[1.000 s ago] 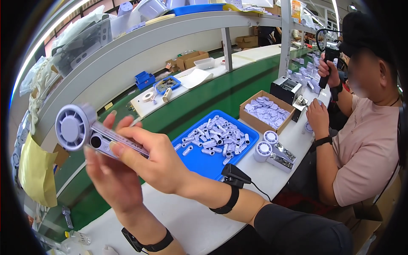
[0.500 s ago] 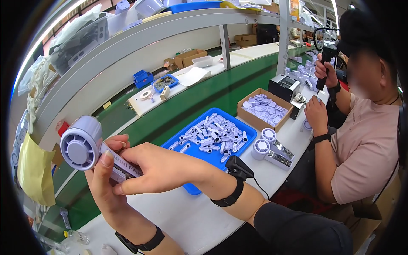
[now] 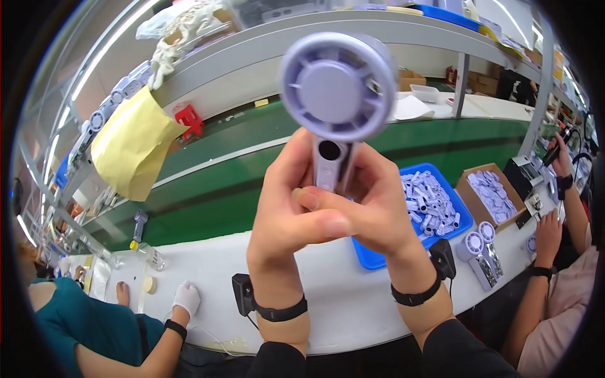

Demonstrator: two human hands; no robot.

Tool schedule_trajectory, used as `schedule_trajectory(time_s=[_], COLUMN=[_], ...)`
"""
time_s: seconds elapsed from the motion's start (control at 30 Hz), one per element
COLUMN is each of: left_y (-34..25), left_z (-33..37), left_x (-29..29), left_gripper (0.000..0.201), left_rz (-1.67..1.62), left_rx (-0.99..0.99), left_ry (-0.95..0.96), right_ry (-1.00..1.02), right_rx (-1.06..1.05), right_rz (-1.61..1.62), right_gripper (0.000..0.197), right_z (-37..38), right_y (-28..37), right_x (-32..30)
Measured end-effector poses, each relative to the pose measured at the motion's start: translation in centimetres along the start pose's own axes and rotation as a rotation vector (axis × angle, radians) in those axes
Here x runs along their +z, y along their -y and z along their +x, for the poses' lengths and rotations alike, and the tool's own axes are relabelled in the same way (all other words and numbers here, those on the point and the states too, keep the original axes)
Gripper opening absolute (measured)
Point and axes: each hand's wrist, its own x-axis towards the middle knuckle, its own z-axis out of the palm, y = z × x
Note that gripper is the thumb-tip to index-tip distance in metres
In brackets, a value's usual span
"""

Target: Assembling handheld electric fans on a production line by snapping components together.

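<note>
I have my left hand [image 3: 274, 211] and right hand [image 3: 381, 217] clamped around the handle of the fan [image 3: 331, 91], raised above the worktop [image 3: 340, 296]; slackening thumbs could let it tip, top-heavy.

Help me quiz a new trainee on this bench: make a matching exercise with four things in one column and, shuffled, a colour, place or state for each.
Things:
1. Handheld fan nearest the camera
2. Blue tray
3. Cardboard box
4. Hanging sheet

Matches:
A. Holds a heap of flat lilac pieces
B. Plain yellow
C. Held up between left hand and right hand
D. Holds a pile of narrow lilac parts

Pairs: 1-C, 2-D, 3-A, 4-B.
</note>
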Motion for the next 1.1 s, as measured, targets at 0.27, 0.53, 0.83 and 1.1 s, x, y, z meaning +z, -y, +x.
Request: schedule_trajectory(time_s=[0.27, 0.53, 0.83, 1.1], left_y=[-1.1, -0.1, 0.8, 0.4], left_z=[-0.3, 0.3, 1.1, 0.9], left_x=[-0.8, -0.6, 0.1, 0.7], left_gripper=[0.114, 0.107, 0.073, 0.067], left_rz=[0.177, 0.059, 0.074, 0.058], left_rx=[-0.02, -0.125, -0.065, -0.052], left_ry=[-0.006, -0.01, -0.098, -0.139], right_ry=[0.041, 0.085, 0.019, 0.029], right_rx=[0.198, 0.176, 0.224, 0.202], right_rz=[0.204, 0.615, 0.185, 0.188], right_gripper=[0.043, 0.034, 0.031, 0.032], right_z=[0.3, 0.2, 0.7, 0.6], right_y=[0.7, -3.0, -0.1, -0.2], right_x=[0.8, -0.6, -0.2, -0.1])
